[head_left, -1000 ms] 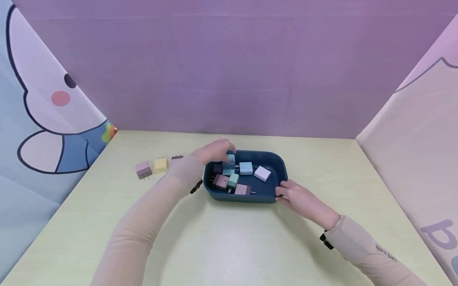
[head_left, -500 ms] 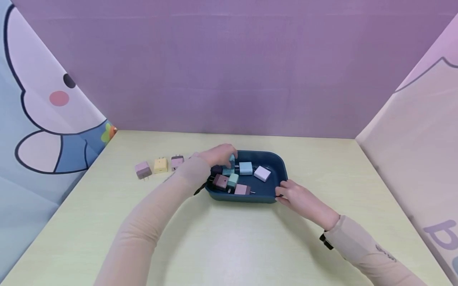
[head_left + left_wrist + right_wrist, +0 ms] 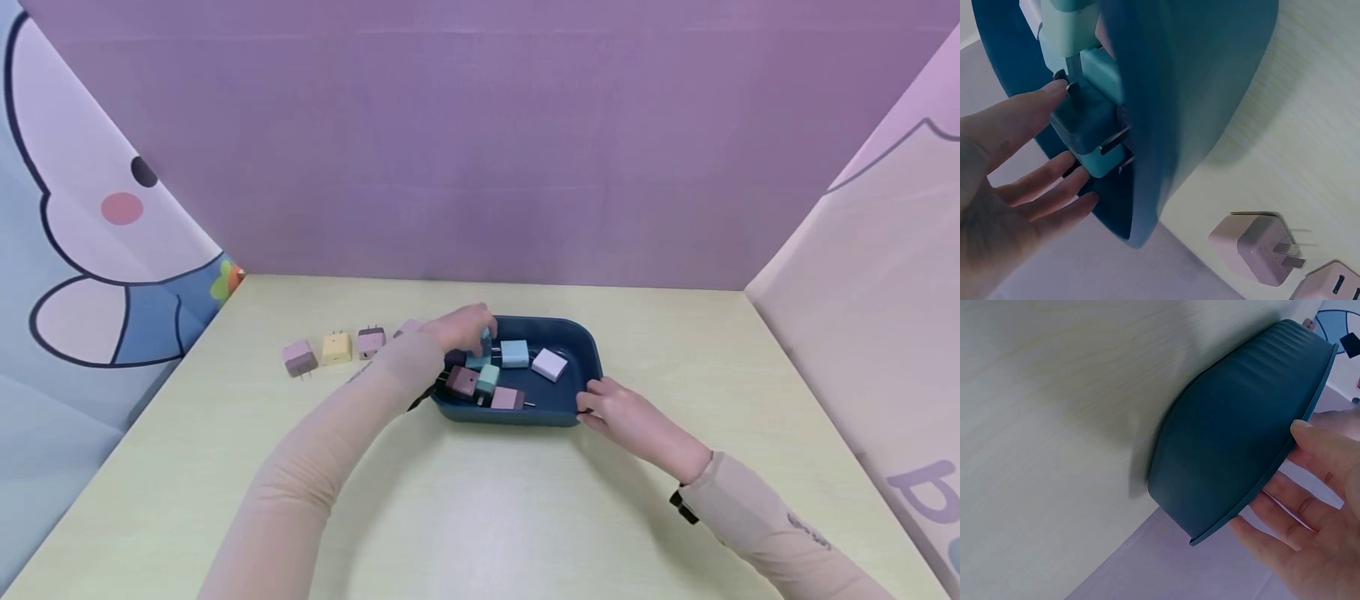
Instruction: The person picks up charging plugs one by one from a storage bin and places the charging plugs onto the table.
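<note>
Head view: a dark blue tray (image 3: pixel 517 418) rests on a pale table (image 3: pixel 675 342), with several plug chargers inside. The left hand (image 3: pixel 461 327) reaches over the tray's left end and pinches a blue charger (image 3: pixel 486 342) between thumb and fingers; the firmness of the hold cannot be told. The right hand (image 3: pixel 618 410) grips the near right corner of the tray by its rim. Near the left hand, inside the tray, lie a dark charger (image 3: pixel 454 357), a maroon charger (image 3: pixel 462 381) and a mint charger (image 3: pixel 488 379); a light blue charger (image 3: pixel 514 353) lies near the middle, and a white charger (image 3: pixel 550 364) farther right. Left of the tray, on the table, a purple charger (image 3: pixel 300 357) points its prongs toward the person, beside a yellow charger (image 3: pixel 337 347) with prongs facing away. Left wrist view: metal prongs project from the blue charger. Right wrist view: the right thumb (image 3: pixel 1310 434) presses the tray's rim from outside.
</note>
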`<action>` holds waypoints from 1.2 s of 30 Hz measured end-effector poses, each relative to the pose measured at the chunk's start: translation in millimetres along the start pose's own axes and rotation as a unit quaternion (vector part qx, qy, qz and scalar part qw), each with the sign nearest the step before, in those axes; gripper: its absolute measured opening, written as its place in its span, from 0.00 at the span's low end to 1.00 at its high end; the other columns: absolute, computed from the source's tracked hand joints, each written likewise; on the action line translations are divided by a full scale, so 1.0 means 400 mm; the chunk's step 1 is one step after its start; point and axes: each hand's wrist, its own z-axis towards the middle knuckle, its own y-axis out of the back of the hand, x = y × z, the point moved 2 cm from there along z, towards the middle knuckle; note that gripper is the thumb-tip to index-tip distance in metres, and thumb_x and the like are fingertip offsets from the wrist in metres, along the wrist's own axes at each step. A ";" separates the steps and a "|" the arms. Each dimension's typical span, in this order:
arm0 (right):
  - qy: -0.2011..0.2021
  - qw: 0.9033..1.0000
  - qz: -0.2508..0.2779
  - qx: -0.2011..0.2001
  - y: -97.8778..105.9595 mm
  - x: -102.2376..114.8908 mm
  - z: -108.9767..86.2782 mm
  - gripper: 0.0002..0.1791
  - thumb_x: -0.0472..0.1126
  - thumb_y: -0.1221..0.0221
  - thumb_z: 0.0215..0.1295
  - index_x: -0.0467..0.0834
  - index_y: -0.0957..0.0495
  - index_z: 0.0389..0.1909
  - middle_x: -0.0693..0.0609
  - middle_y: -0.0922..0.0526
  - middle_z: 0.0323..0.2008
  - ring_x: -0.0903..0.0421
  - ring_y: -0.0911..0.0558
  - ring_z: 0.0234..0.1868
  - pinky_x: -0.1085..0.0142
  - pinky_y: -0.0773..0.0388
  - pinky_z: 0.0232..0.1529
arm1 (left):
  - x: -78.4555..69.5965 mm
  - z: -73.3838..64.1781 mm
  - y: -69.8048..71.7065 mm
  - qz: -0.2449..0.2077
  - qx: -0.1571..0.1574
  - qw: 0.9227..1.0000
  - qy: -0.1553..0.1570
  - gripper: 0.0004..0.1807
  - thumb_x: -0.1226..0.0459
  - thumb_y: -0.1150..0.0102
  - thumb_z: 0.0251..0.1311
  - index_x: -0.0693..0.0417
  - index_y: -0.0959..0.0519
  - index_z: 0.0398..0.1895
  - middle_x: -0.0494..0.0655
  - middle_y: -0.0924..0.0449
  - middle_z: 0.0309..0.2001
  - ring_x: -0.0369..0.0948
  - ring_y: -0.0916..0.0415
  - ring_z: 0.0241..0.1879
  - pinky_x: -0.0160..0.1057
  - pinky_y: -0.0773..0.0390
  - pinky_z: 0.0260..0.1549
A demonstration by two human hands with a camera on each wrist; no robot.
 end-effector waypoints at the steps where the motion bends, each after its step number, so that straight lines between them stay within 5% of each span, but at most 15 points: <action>1: 0.000 1.000 0.000 -0.002 0.000 0.001 0.000 0.06 0.35 0.36 0.48 0.45 0.24 0.25 0.57 0.32 0.22 0.62 0.35 0.25 0.74 0.32 0.24 | 0.001 0.000 -0.001 0.000 0.001 1.000 0.002 0.19 0.69 0.39 0.49 0.57 0.25 0.48 0.51 0.33 0.50 0.42 0.32 0.47 0.36 0.28 0.45; 23: -0.002 1.000 -0.002 0.002 0.004 0.008 -0.001 0.05 0.35 0.36 0.48 0.44 0.24 0.25 0.57 0.32 0.22 0.61 0.35 0.25 0.74 0.32 0.24 | 0.001 0.007 -0.004 0.018 0.018 1.000 -0.013 0.15 0.70 0.40 0.50 0.53 0.24 0.43 0.47 0.31 0.48 0.40 0.33 0.45 0.34 0.28 0.40; 36: -0.004 1.000 0.003 0.008 0.009 0.009 -0.003 0.05 0.35 0.37 0.48 0.44 0.24 0.25 0.56 0.32 0.22 0.61 0.35 0.26 0.73 0.32 0.24 | -0.011 -0.019 0.032 -0.001 0.032 0.999 -0.035 0.17 0.70 0.40 0.49 0.57 0.24 0.45 0.46 0.28 0.49 0.40 0.31 0.45 0.36 0.26 0.41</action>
